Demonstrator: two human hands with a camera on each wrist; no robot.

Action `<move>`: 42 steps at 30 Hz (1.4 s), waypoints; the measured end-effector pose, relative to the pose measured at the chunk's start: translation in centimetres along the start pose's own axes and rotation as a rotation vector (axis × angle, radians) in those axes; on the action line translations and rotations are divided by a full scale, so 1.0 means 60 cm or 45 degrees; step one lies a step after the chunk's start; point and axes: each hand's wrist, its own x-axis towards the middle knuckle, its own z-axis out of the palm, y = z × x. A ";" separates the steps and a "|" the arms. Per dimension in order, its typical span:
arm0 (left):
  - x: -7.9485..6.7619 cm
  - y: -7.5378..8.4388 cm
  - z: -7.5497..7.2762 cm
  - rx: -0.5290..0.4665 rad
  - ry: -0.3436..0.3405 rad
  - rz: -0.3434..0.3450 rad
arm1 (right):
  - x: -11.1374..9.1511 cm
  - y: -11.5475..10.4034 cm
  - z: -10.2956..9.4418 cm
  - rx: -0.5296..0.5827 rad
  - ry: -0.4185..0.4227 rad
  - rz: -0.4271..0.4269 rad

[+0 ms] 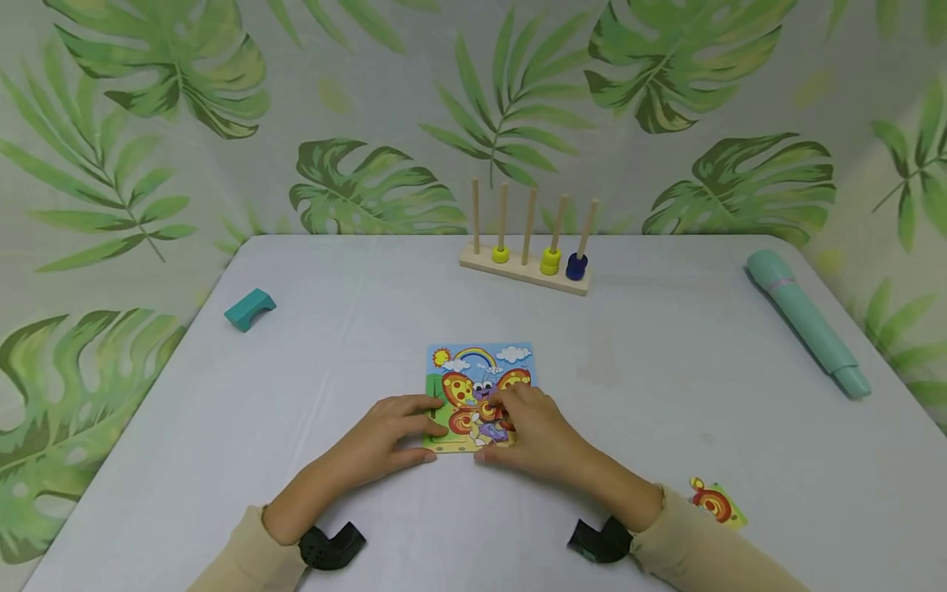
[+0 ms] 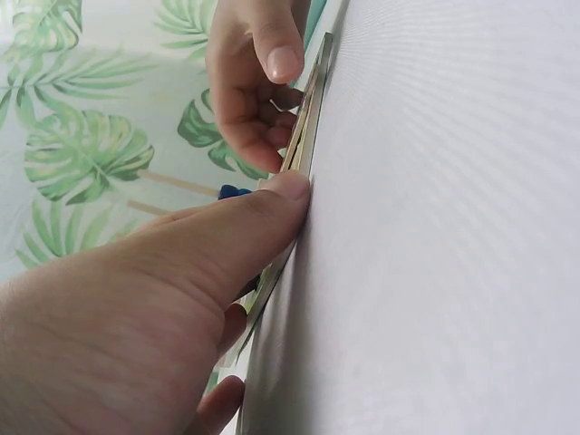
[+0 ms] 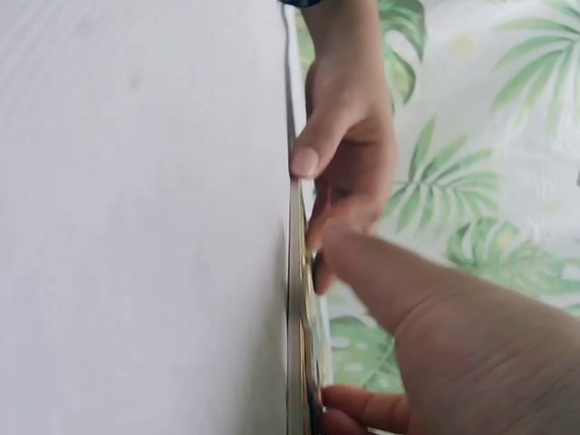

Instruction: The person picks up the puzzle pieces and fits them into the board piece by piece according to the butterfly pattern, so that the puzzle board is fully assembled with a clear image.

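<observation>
A butterfly jigsaw puzzle lies on the table in front of me, its picture showing a sun, a rainbow and clouds. At its left side, my left hand rests fingertips on the board, the thumb by the front edge. My right hand reaches over the lower right part, fingertips touching the pieces and hiding some of them. In the right wrist view, the right thumb stands out above the puzzle's edge, apart from the fingers. The left thumb presses the puzzle's edge in the left wrist view.
One loose puzzle piece lies beside my right sleeve, partly covered. Behind the puzzle stands a wooden peg rack with yellow and dark blue beads. A teal arch block sits at the left, a mint-green microphone-shaped object at the right.
</observation>
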 end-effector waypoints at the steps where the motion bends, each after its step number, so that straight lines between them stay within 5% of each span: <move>1: 0.000 0.000 0.000 0.001 0.000 -0.001 | 0.001 -0.002 0.003 -0.035 0.022 -0.011; 8: -0.001 0.000 0.001 -0.009 0.000 -0.001 | 0.003 -0.005 0.009 -0.076 0.066 -0.009; 18: -0.001 -0.001 0.002 -0.014 -0.001 -0.003 | 0.003 0.016 -0.025 0.094 -0.212 -0.137; 24: -0.001 -0.002 0.003 -0.006 0.004 0.010 | 0.005 0.026 -0.032 0.154 -0.283 -0.238; 33: 0.000 0.000 0.001 -0.006 0.001 0.006 | 0.006 0.027 -0.029 0.223 -0.231 -0.175; 42: 0.000 0.000 0.003 0.018 0.020 0.017 | 0.008 0.022 -0.014 0.092 -0.111 -0.169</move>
